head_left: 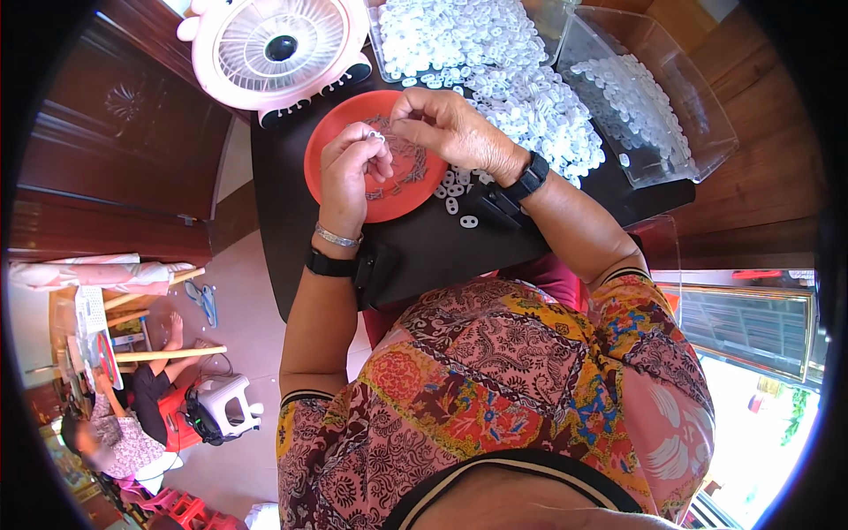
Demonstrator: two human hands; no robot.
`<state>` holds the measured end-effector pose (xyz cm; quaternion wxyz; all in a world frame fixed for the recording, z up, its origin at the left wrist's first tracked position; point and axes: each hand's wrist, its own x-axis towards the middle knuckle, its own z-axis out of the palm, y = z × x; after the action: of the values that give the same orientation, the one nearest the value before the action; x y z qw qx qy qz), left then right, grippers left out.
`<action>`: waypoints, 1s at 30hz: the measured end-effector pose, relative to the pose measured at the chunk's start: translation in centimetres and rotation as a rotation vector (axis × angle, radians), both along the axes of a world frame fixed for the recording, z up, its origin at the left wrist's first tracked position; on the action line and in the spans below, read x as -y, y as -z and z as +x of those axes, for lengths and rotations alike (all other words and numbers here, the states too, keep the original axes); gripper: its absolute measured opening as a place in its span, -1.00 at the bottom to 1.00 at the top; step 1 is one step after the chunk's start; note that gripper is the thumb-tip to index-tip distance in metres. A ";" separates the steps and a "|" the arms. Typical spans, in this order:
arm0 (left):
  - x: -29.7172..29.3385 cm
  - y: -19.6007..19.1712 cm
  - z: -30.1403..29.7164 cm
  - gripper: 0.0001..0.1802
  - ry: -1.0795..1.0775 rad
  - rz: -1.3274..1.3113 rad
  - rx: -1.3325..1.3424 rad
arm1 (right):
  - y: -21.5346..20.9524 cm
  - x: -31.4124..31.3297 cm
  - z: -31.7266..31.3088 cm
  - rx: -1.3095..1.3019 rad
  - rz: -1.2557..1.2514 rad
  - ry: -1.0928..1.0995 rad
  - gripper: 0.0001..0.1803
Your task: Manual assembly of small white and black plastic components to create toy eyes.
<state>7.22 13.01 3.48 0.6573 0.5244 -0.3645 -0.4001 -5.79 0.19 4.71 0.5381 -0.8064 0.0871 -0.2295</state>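
Note:
My left hand (352,163) is closed above a red plate (417,201), pinching a small white plastic piece (377,136) between thumb and fingertips. Close beside it, my right hand (450,131) has thumb and forefinger pressed together. Whatever lies between those fingertips is too small to make out. Many small greyish metal pieces (408,166) are scattered in the plate below. Loose white oval pieces with two holes (468,222) lie on the black table next to the plate, under my right wrist.
A heap of white pieces (539,119) spreads right of the plate, beside a filled clear tray (459,40). At far right stands a clear box (711,132) with more pieces. A pink fan (281,49) stands at far left. Another person (128,442) sits across the room at left.

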 end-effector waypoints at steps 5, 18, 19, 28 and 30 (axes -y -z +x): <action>-0.1 0.0 0.0 -0.81 0.024 -0.008 0.005 | -0.3 -0.5 0.0 -0.015 -0.035 -0.056 -0.88; 0.0 0.1 0.2 -0.81 0.001 -0.034 0.075 | -0.7 -0.4 -0.1 0.009 -0.046 -0.003 -0.87; 0.0 0.2 0.2 -0.80 0.009 -0.027 0.108 | -0.7 -0.4 -0.1 0.013 -0.041 -0.002 -0.87; 0.1 0.0 -0.1 -0.80 0.024 -0.019 0.143 | -0.6 -0.4 -0.1 -0.002 -0.059 -0.044 -0.88; 0.1 -0.1 -0.1 -0.80 0.025 -0.025 0.145 | -0.5 -0.1 -0.1 0.002 -0.051 -0.040 -0.88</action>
<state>7.14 12.89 3.53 0.6306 0.5391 -0.4227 -0.3647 -5.90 0.31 5.19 0.5218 -0.8213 0.0644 -0.2216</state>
